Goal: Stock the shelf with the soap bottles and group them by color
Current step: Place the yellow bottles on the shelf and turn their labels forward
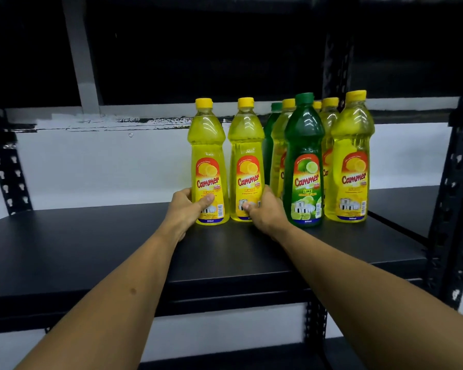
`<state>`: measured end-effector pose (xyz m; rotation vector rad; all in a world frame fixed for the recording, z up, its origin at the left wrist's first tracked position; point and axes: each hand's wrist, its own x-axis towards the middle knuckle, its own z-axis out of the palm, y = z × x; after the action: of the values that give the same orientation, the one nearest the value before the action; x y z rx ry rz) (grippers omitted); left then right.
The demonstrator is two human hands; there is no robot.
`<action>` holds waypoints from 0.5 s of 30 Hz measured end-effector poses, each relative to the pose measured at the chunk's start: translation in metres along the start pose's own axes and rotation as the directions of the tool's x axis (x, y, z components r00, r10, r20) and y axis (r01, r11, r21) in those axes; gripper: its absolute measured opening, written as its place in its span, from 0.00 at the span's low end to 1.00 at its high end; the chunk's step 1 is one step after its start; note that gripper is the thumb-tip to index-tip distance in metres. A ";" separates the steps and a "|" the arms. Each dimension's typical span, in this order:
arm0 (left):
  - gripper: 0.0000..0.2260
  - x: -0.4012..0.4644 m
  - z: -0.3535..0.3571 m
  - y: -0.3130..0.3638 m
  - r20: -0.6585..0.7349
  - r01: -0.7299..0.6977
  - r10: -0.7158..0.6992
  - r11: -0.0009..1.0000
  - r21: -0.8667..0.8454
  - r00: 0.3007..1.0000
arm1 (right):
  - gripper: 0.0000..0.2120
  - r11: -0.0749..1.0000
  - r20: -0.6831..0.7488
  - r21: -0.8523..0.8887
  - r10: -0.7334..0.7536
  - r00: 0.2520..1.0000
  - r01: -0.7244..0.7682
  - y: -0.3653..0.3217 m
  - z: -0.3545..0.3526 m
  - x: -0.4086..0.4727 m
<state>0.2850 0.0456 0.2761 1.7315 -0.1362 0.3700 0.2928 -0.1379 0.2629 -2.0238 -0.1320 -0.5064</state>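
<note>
Clearly legible on every front label is the brand "Cammer": the yellow bottles read "LEMON" over a lemon picture, the green one "LIME" over a lime picture, with smaller print below too blurred to read.

On the black shelf (91,249), the left yellow bottle (209,161) stands upright at the left end of the row, and the left hand (187,209) grips its lower body, thumb pressed across the label's bottom, the other fingers curled round its far left side. Just beside it, to the right, the second yellow bottle (246,161) stands upright; the right hand (265,212) holds its base from the right, thumb tip on the lower label, remaining fingers wrapped behind it. Both forearms reach straight forward over the shelf's near edge, wrists level.

Right of the hands stands the green bottle (305,161), then the right yellow bottle (352,158). Behind these, farther back, more yellow bottles (281,145) and another green bottle (271,124) are partly hidden.
</note>
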 end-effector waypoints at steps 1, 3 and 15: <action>0.16 0.005 0.001 -0.002 0.003 -0.007 0.007 1.000 -0.004 1.000 | 0.23 1.000 -0.013 -0.015 0.007 1.000 -0.007 0.002 0.003 0.007; 0.16 0.014 0.002 -0.008 0.001 -0.025 0.025 1.000 -0.002 1.000 | 0.22 0.998 -0.031 -0.052 0.025 0.999 -0.026 0.005 0.009 0.020; 0.18 0.033 0.004 -0.023 -0.041 -0.058 0.060 0.997 0.057 0.997 | 0.21 0.992 -0.072 -0.109 0.055 0.996 -0.063 0.012 0.034 0.068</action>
<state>0.3229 0.0503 0.2649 1.7761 -0.1476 0.4581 0.3684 -0.1228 0.2667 -2.1091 -0.0023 -0.5555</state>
